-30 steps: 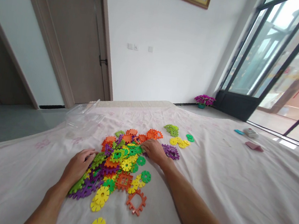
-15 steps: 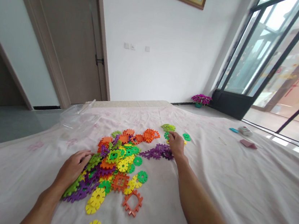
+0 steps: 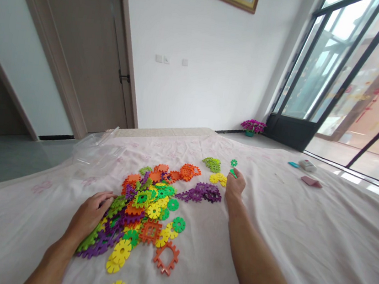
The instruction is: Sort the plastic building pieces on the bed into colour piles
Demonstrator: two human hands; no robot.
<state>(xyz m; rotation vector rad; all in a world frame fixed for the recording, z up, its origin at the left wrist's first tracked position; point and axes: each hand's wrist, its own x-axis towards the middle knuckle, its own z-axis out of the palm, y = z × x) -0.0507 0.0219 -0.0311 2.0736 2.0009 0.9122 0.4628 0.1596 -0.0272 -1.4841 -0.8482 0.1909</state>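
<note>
A mixed pile of notched plastic building pieces (image 3: 143,210) lies on the cloth in front of me, in orange, purple, yellow and green. My left hand (image 3: 93,213) rests at the pile's left edge, fingers stretched over light-green square pieces (image 3: 117,207). Farther off, my right hand (image 3: 236,183) pinches a green notched disc (image 3: 233,172) at its fingertips. Just beyond it lies another green disc (image 3: 234,162). Left of that hand are small sorted groups: yellow discs (image 3: 217,178), light-green pieces (image 3: 211,164), purple pieces (image 3: 202,192) and orange pieces (image 3: 189,172).
A clear plastic bag (image 3: 96,151) sits at the far left of the pale sheet (image 3: 195,262). Toward the right lie a pink folded piece (image 3: 311,182), a whitish object (image 3: 307,165) and a blue item (image 3: 293,164). Pink flowers (image 3: 252,126) stand on the floor beyond.
My right hand has moved right with a green disc, away from the yellow discs, which now show. One green disc lies farther back than before. My left hand stays at the pile.
</note>
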